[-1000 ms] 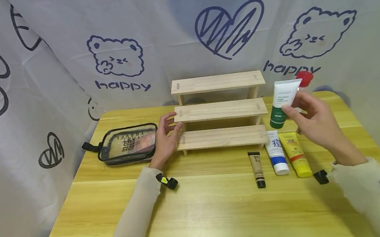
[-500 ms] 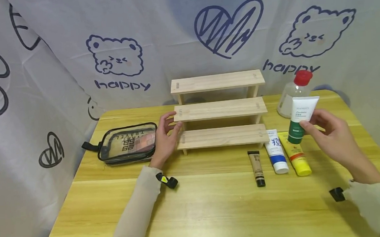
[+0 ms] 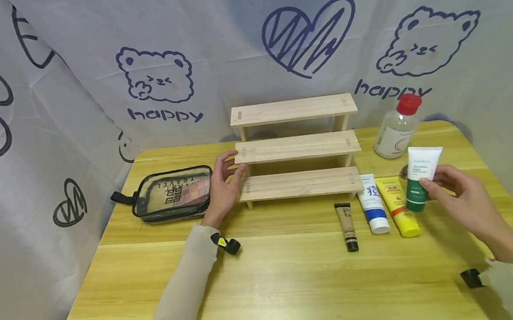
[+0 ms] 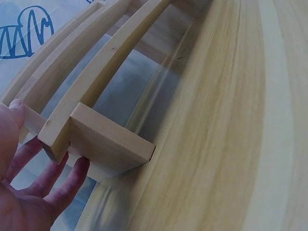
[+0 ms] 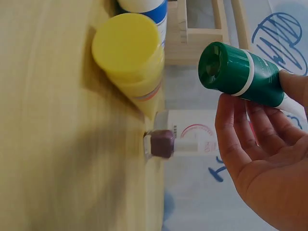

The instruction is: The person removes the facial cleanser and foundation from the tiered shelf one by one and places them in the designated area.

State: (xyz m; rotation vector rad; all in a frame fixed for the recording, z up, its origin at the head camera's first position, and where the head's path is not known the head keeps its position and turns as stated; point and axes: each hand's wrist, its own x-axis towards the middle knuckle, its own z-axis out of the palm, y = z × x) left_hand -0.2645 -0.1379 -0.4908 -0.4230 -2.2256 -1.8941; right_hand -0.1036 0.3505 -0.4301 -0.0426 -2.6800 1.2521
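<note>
My right hand pinches a white tube with a green cap, cap down, raised above the right side of the table. In the right wrist view its green cap faces the camera. Just left of it lie a yellow tube and a white tube with a blue band. A small beige tube with a black cap lies further left. My left hand holds the left end of a three-tier wooden shelf, thumb at the middle tier's front and fingers against its side.
Behind the raised tube stands a clear bottle with a red cap. A small dark-capped bottle stands near it, mostly hidden in the head view. A clear zip pouch lies left of the shelf. A patterned curtain hangs behind the table.
My right hand has carried the green-capped tube right and toward me, lower in the head view, uncovering the red-capped bottle. The left hand and shelf have stayed put.
</note>
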